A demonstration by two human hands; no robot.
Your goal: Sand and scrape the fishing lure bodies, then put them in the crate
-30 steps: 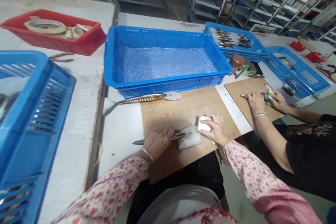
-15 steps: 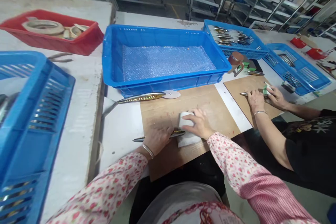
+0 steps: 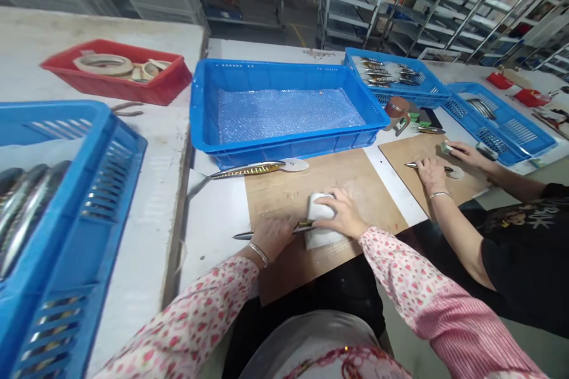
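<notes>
Blue plastic makes up the slatted crate at our far left, on the left table, with dark shiny lures inside. Beyond it, toward that table's right edge, we have a red tray of pale rings; two curved handles lie just in front. Across the seam, a blue bin lined with bubble wrap stands near the far edge of our worktable. Along the bin's front wall, a gold-patterned lure lies over the far left corner of our brown board, its tail out past the board's left edge. Nearer us, our left hand is clasped over a second lure, whose tail also overhangs that left edge. Its other end reaches over a pale sheet by the board's near edge, where our right hand grasps a white block; whether block and lure touch, we cannot tell. Past the board's far right corner stands a brown mug. Farther right, on another board, a co-worker's left hand rests on a slim lure, the co-worker's right hand on a small block.
</notes>
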